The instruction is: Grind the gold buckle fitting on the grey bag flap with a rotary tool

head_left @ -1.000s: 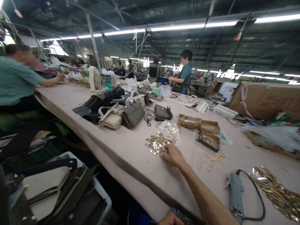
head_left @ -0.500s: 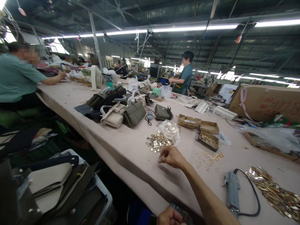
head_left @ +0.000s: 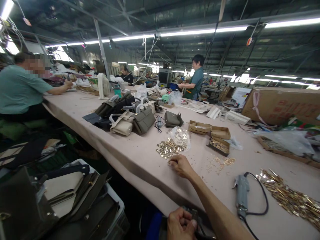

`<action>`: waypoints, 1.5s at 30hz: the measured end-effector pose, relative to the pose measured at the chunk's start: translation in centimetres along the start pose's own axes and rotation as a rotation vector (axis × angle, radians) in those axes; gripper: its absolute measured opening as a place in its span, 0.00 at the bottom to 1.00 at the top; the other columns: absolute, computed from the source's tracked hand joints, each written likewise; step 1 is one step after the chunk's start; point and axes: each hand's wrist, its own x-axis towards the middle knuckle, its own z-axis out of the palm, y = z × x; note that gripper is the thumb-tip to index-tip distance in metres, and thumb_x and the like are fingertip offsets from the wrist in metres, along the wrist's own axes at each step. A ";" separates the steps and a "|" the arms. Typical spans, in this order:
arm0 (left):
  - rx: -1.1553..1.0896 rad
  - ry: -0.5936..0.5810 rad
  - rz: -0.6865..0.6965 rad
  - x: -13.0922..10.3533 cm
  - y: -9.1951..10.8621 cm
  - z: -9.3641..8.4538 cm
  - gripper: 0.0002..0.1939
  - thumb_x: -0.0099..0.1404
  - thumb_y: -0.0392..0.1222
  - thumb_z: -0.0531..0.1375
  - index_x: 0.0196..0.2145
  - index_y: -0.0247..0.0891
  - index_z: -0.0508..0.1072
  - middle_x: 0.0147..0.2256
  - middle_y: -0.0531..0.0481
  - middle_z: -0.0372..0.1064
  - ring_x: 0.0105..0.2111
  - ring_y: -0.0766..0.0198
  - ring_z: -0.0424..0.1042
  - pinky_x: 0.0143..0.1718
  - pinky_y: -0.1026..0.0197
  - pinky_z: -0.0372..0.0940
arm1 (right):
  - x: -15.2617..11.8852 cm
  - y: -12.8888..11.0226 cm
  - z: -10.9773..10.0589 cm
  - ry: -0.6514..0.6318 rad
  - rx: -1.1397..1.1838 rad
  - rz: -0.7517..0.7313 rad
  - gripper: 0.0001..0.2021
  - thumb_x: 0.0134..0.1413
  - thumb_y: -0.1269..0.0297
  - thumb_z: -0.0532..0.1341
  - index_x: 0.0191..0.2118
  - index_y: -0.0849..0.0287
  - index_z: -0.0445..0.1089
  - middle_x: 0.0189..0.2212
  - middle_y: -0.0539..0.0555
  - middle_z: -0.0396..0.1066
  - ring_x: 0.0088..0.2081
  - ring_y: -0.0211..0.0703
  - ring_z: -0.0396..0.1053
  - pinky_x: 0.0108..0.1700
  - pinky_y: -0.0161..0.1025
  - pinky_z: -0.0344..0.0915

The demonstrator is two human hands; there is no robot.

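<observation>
Easily scattered across the table (head_left: 135,156) by one careless sweep: anything small and loose.
At eight o'clock from mid-view, crate (head_left: 119,199) full of bags (head_left: 72,193); at six, left hand (head_left: 180,224) closed on a dark item (head_left: 195,215); at five, right hand (head_left: 182,165), fingertips bunched, contents impossible to tell; at four, open box (head_left: 217,151) of fittings (head_left: 219,145) and clear bag (head_left: 185,140) of shiny pieces (head_left: 180,134); at six, just beside those fingertips, heaped plates (head_left: 165,149).

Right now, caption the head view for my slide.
Right hand over the table beside gold-coloured metal plates, left hand in the foreground, handbags beyond.
</observation>
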 end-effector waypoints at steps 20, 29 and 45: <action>0.003 -0.144 -0.069 -1.0 4.0 0.0 0.18 0.62 0.43 0.64 0.43 0.23 0.80 0.27 0.40 0.80 0.23 0.61 0.79 0.26 0.64 0.73 | -19.7 1.4 -2.5 0.080 0.194 0.173 0.14 0.65 0.62 0.60 0.27 0.56 0.74 0.26 0.51 0.70 0.29 0.42 0.68 0.31 0.37 0.58; 0.036 -0.192 -0.047 -1.1 4.2 0.0 0.18 0.65 0.40 0.62 0.46 0.24 0.82 0.28 0.39 0.81 0.25 0.60 0.80 0.29 0.64 0.74 | -20.3 2.8 -1.9 0.190 0.291 0.127 0.12 0.68 0.58 0.60 0.40 0.56 0.80 0.28 0.52 0.71 0.30 0.43 0.69 0.32 0.37 0.63; 0.070 -0.266 -0.011 -1.0 3.8 -0.2 0.21 0.67 0.43 0.62 0.51 0.26 0.81 0.28 0.40 0.80 0.29 0.56 0.81 0.33 0.59 0.76 | -20.1 2.9 -2.2 0.085 0.180 0.084 0.14 0.67 0.62 0.58 0.30 0.56 0.76 0.25 0.52 0.69 0.28 0.41 0.67 0.31 0.37 0.60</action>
